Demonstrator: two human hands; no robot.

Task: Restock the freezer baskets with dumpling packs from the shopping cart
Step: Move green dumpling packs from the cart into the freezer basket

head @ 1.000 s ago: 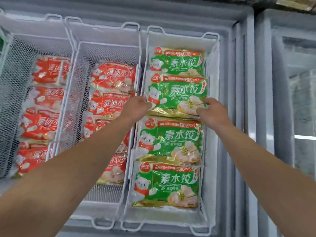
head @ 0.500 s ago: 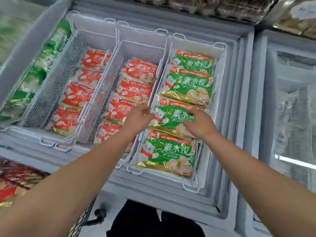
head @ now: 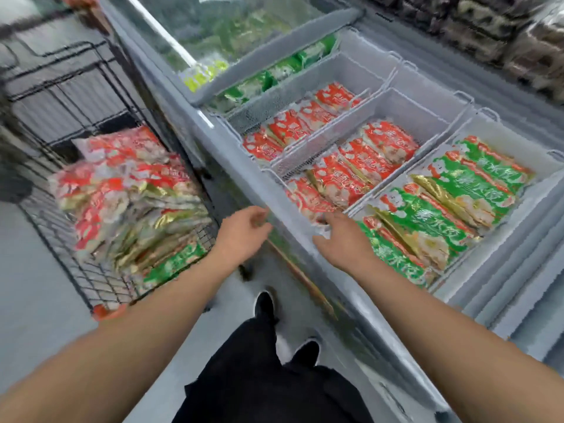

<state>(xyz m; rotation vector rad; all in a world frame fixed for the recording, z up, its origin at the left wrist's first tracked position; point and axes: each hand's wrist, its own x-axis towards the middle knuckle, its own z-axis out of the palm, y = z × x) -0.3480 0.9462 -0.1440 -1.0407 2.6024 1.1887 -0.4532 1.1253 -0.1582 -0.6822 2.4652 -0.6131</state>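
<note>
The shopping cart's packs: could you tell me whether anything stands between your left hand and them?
Nothing visible does. The left hand hangs empty above the floor, right of the shopping cart, whose packs lie heaped and uncovered.

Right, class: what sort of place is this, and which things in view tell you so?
Most likely a supermarket's frozen-food aisle. An open chest freezer holds wire baskets of red and green dumpling packs, and a shopping cart piled with more packs stands beside it.
</note>
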